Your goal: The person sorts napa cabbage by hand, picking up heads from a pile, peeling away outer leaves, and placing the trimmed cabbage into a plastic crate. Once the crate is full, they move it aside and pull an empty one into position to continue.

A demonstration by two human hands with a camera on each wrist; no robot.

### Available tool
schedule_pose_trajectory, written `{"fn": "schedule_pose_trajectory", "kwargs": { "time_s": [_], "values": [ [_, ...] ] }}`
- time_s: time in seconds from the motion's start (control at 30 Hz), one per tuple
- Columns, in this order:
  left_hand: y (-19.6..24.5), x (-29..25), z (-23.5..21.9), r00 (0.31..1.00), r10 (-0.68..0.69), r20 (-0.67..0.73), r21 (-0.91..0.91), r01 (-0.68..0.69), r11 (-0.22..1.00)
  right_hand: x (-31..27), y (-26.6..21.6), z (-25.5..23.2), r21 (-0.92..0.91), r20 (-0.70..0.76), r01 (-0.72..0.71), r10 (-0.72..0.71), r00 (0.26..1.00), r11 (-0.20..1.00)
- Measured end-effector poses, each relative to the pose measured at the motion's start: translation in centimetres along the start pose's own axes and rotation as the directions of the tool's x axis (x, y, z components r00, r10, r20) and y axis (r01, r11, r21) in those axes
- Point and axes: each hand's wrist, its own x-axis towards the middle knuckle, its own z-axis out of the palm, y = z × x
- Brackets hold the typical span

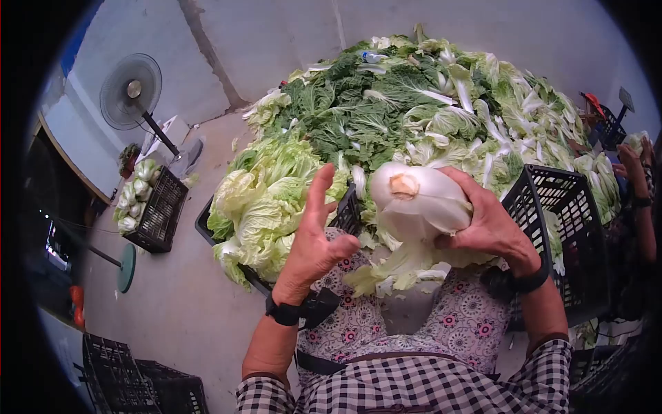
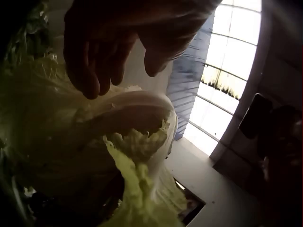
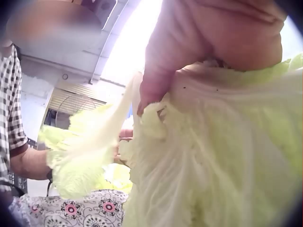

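Note:
My right hand (image 1: 491,222) grips a Chinese cabbage (image 1: 420,210) from its right side, above the lap. The cut root end faces up toward the head camera. Below the white base hangs a loose, ragged leaf (image 1: 393,272), also seen as a pale leaf (image 3: 83,153) in the right wrist view. To the left of the cabbage, my left hand (image 1: 312,241) is raised and apart from it, thumb and fingers spread with nothing between them. In the left wrist view the fingers (image 2: 90,80) of that hand hang over the cabbage (image 2: 147,106).
A black crate (image 1: 258,279) piled with leafy cabbage stands at the left knee, another black crate (image 1: 555,207) at the right. Behind them rises a large heap of leaves (image 1: 386,96). Farther left are a crate of cabbages (image 1: 162,210) and a standing fan (image 1: 131,90).

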Motion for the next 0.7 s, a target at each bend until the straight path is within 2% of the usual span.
{"fn": "schedule_pose_trajectory", "kwargs": {
  "time_s": [0.03, 0.07, 0.1, 0.17, 0.2, 0.3, 0.4, 0.5, 0.53, 0.63, 0.67, 0.7],
  "values": [
    [0.6, 0.0, 0.8, 0.997, -0.033, 0.063, -0.112, 0.04, 0.993, 0.4, -0.5, 0.4, 0.051, 0.034, 0.021, -0.022, 0.999, 0.999],
    [0.4, -0.5, 2.3, 0.993, -0.074, 0.097, -0.113, 0.085, 0.99, 0.6, -0.7, 0.9, 0.191, 0.092, -0.047, 0.03, 0.995, 0.981],
    [0.1, -1.1, 3.7, 0.985, -0.114, 0.132, -0.114, 0.129, 0.985, 0.8, -0.9, 1.4, 0.252, 0.098, -0.069, 0.046, 0.994, 0.965],
    [0.7, -0.6, 5.0, 0.97, -0.238, 0.042, -0.424, 0.232, 0.875, 1.0, -1.1, 2.3, 0.372, 0.099, -0.113, 0.082, 0.992, 0.921],
    [1.0, -0.3, 5.2, 0.953, -0.304, 0.016, -0.567, 0.259, 0.782, 1.0, -1.7, 2.0, 0.412, 0.137, -0.197, 0.153, 0.979, 0.889],
    [1.1, -0.3, 5.2, 0.934, -0.355, -0.046, -0.626, 0.25, 0.739, 0.9, 0.2, 1.7, 0.103, 0.075, -0.051, 0.043, 0.996, 0.993],
    [0.9, -0.5, 4.2, 0.951, -0.308, -0.028, -0.661, 0.214, 0.719, 0.0, 1.3, 0.3, 0.095, 0.151, -0.031, 0.016, 0.988, 0.995],
    [2.1, -0.3, 4.2, 0.967, -0.246, -0.06, -0.677, 0.142, 0.723, -0.9, 1.0, 1.9, 0.397, 0.332, -0.25, 0.116, 0.936, 0.883],
    [2.7, -0.1, 4.4, 0.972, -0.224, -0.077, -0.674, 0.115, 0.73, -1.0, 1.3, 3.0, 0.504, 0.42, -0.254, 0.023, 0.907, 0.825],
    [4.4, 0.7, 4.6, 0.979, -0.2, -0.048, -0.739, 0.1, 0.666, -1.9, -0.7, 3.9, 0.578, 0.509, -0.407, 0.077, 0.857, 0.707],
    [4.3, 0.8, 4.7, 0.984, -0.169, -0.063, -0.685, 0.08, 0.725, -2.2, -0.8, 4.5, 0.632, 0.366, -0.32, 0.092, 0.926, 0.706],
    [4.4, 1.1, 4.6, 0.983, -0.171, -0.071, -0.637, 0.087, 0.766, -2.1, -0.9, 4.8, 0.689, 0.308, -0.314, 0.128, 0.943, 0.653]
  ]
}}
